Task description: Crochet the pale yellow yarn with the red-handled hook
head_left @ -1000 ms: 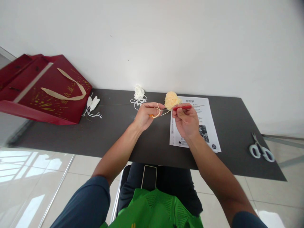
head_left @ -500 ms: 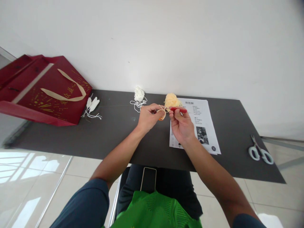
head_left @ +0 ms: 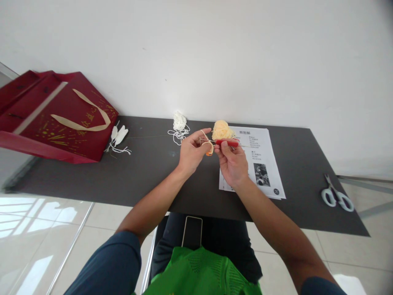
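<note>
1. Yarnwork (head_left: 209, 149) in cream and orange is held above the table, between the two hands and next to the left fingertips; its stitches are too small to make out.
2. Left hand (head_left: 192, 152) is pinched on the yarnwork with thumb and fingers, its index finger extended and a pale strand (head_left: 205, 134) passing over it.
3. Right hand (head_left: 233, 164) is closed on the red handle (head_left: 227, 143) of a slender tool, whose thin shaft points toward the left hand; whether its tip sits inside a loop cannot be told.
4. Just beyond the handle, a ball of pale yellow yarn (head_left: 222, 130) rests by the top left corner of some printed sheets (head_left: 265, 147), which lie partly under the right hand.
5. Near the wall (head_left: 196, 49), beyond the left hand, sits a white yarn bundle (head_left: 179, 121) with loose loops spilling toward the person.
6. Farther left, small white pieces (head_left: 120, 136) with trailing threads lie beside a dark red bag (head_left: 61, 123).
7. Scissors (head_left: 337, 194) with pale handles lie well apart, near the right end of the dark table (head_left: 297, 164).
8. Below the table edge, a phone (head_left: 192, 232) rests on the person's lap, beside green fabric (head_left: 202, 270).
</note>
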{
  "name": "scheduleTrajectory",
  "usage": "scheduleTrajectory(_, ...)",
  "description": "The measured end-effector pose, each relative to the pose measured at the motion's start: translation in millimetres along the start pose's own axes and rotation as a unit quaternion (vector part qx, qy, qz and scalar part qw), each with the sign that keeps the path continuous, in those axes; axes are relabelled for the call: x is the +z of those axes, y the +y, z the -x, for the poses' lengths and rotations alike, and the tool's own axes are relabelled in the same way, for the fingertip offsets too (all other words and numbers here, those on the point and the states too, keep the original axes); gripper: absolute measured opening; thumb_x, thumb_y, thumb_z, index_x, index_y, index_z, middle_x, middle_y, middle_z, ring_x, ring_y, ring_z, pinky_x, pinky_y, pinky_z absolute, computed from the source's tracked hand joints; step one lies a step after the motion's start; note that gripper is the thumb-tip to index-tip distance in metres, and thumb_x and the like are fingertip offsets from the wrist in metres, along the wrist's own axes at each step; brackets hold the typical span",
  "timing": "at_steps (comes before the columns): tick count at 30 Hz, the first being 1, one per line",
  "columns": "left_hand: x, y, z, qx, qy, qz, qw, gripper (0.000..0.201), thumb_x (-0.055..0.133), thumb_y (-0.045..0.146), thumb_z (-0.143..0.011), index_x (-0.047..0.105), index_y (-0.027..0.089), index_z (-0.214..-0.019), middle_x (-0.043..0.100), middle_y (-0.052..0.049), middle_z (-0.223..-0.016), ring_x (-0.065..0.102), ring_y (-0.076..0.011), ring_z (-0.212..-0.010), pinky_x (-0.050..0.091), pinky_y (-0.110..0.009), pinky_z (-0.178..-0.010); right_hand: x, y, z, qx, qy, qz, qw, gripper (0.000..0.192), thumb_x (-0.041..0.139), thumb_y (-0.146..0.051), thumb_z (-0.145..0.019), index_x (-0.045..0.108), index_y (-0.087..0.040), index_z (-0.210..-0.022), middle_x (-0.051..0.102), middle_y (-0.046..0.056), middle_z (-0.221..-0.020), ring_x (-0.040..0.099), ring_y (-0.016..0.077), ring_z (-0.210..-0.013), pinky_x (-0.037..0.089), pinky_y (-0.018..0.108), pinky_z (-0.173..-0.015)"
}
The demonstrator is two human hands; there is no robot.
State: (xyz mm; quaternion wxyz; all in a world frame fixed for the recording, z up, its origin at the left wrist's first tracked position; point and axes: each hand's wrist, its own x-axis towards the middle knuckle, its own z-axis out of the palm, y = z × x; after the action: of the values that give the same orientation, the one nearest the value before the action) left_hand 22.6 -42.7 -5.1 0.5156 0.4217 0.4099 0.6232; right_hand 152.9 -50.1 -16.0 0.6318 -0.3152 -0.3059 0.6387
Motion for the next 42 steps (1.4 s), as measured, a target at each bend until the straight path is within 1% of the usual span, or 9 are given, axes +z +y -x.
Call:
scheduleTrajectory(7, -0.1, -1, 0, 0.017, 0.010, -0.022, 1.000, 0.047, 0.073, 0.015, -0.069, 0.073, 0.020, -0.116, 0.061, 0.005, -0.071, 0.053, -0.0073, -0.058, 0.046, -0.022, -0.058, 0, -4, 0, -0.053, -0.004, 0.037, 0.998, 0.016, 0.083, -0.034, -0.082, 0.072, -0.025, -0.089, 0.077, -0.003, -0.086, 0.069, 0.0088, -0.070, 0.061, 0.023, -0.067)
scheduleTrajectory(12, -1.6, -2, 0, 0.036, 0.021, -0.037, 0.998, 0.046, 0.072, 0.014, -0.070, 0.073, 0.020, -0.116, 0.062, 0.005, -0.072, 0.054, -0.0077, -0.060, 0.046, -0.023, -0.058, -1, -8, 0, -0.093, 0.004, 0.071, 0.993, 0.016, 0.081, -0.035, -0.082, 0.070, -0.025, -0.088, 0.076, -0.002, -0.085, 0.067, 0.0105, -0.069, 0.059, 0.026, -0.065)
scheduleTrajectory(18, -1.9, -2, 0, 0.049, 0.041, -0.058, 0.996, 0.046, 0.070, 0.013, -0.071, 0.073, 0.019, -0.116, 0.061, 0.005, -0.071, 0.052, -0.0071, -0.059, 0.045, -0.022, -0.059, -4, -8, 0, -0.136, 0.007, 0.074, 0.988, 0.015, 0.081, -0.032, -0.082, 0.069, -0.025, -0.087, 0.074, -0.002, -0.086, 0.065, 0.0106, -0.069, 0.054, 0.027, -0.063)
scheduleTrajectory(23, -0.9, 1, 0, 0.049, 0.052, -0.071, 0.995, 0.045, 0.070, 0.014, -0.071, 0.074, 0.020, -0.116, 0.062, 0.005, -0.071, 0.054, -0.0081, -0.060, 0.046, -0.023, -0.059, -6, -5, 0, -0.163, 0.019, 0.102, 0.981, 0.015, 0.080, -0.032, -0.083, 0.068, -0.026, -0.088, 0.074, -0.002, -0.089, 0.066, 0.0112, -0.068, 0.055, 0.028, -0.064)
scheduleTrajectory(27, -1.0, 1, 1, 0.058, 0.059, -0.074, 0.994, 0.046, 0.070, 0.013, -0.072, 0.074, 0.020, -0.116, 0.062, 0.005, -0.072, 0.052, -0.0078, -0.059, 0.044, -0.023, -0.059, -6, -4, 2, -0.191, 0.024, 0.124, 0.973, 0.014, 0.080, -0.031, -0.083, 0.069, -0.027, -0.089, 0.074, -0.002, -0.090, 0.068, 0.0119, -0.069, 0.056, 0.029, -0.064)
scheduleTrajectory(33, -1.6, 0, 2, 0.065, 0.067, -0.088, 0.992, 0.047, 0.069, 0.015, -0.073, 0.073, 0.021, -0.120, 0.061, 0.004, -0.075, 0.053, -0.0079, -0.062, 0.045, -0.023, -0.060, -3, -5, 9, -0.210, 0.024, 0.166, 0.963, 0.010, 0.078, -0.030, -0.085, 0.071, -0.029, -0.091, 0.076, -0.001, -0.091, 0.070, 0.0138, -0.070, 0.059, 0.031, -0.064)
scheduleTrajectory(37, -0.8, -2, 3, 0.077, 0.095, -0.105, 0.987, 0.044, 0.069, 0.015, -0.073, 0.074, 0.020, -0.117, 0.064, 0.004, -0.074, 0.055, -0.0082, -0.062, 0.046, -0.023, -0.062, -4, -2, 15, -0.256, 0.018, 0.225, 0.940, 0.008, 0.076, -0.029, -0.087, 0.075, -0.031, -0.095, 0.078, 0.001, -0.097, 0.072, 0.0152, -0.072, 0.062, 0.035, -0.069)
scheduleTrajectory(39, -0.1, -2, 3, 0.085, 0.107, -0.110, 0.984, 0.042, 0.070, 0.015, -0.074, 0.074, 0.019, -0.116, 0.065, 0.004, -0.074, 0.057, -0.0087, -0.062, 0.047, -0.024, -0.063, -7, 0, 17, -0.291, -0.007, 0.256, 0.922, 0.012, 0.075, -0.027, -0.088, 0.077, -0.034, -0.098, 0.080, 0.001, -0.101, 0.074, 0.0174, -0.078, 0.063, 0.038, -0.075)
scheduleTrajectory(42, 0.6, -2, 2, 0.082, 0.116, -0.099, 0.985, 0.040, 0.071, 0.018, -0.075, 0.073, 0.018, -0.115, 0.068, 0.003, -0.074, 0.061, -0.0098, -0.063, 0.049, -0.026, -0.066, -13, 3, 18, -0.325, -0.062, 0.316, 0.889, 0.024, 0.075, -0.023, -0.087, 0.078, -0.038, -0.105, 0.081, 0.002, -0.109, 0.076, 0.0220, -0.095, 0.063, 0.046, -0.090)
